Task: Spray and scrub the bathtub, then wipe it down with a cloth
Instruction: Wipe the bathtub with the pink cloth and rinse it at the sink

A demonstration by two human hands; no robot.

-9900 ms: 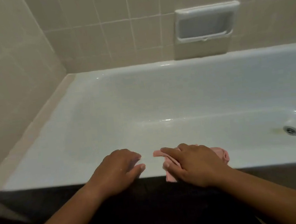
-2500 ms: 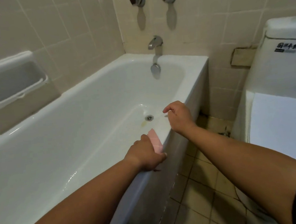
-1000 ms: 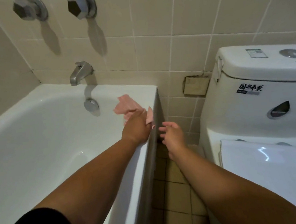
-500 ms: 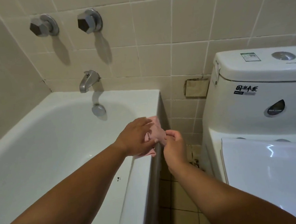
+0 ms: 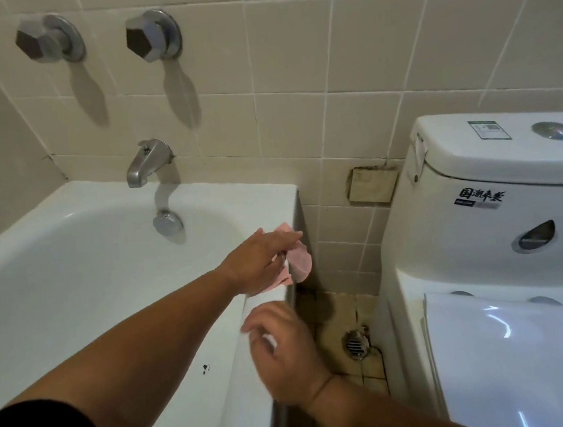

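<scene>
Wiping of the rim is, in my judgement, the step in hand, and you are at the tap end of the bathtub (image 5: 72, 268), at the outer corner that stands next to the toilet (image 5: 481, 228). To do this step well, I would advise you to open the pink cloth (image 5: 298, 263) flatter under the palm, because a crumpled ball touches only a small part of the surface. Press with the whole hand and draw it along the rim in one direction, with strokes that overlap, and go also over the rounded outer edge, where water likes to collect. One dark speck (image 5: 205, 368) sits on the rim near your left forearm; it may need a firmer rub, or it may be a chip, this I cannot decide. The area around the spout (image 5: 146, 164) and the round overflow plate (image 5: 167, 222) under it probably wants the cloth too. Now the grip. Your left hand (image 5: 260, 260) lies on the corner of the rim, and its grip is closed on the cloth: the cloth is crumpled between thumb and fingers, and one part of it hangs over the outer edge toward the floor. Your right hand (image 5: 283, 351) is nearer to you, just beside the same outer edge; its grip is half spread, the fingers loosely bent, and it holds nothing. If it touches the rim or only hovers above it, I cannot tell.
</scene>
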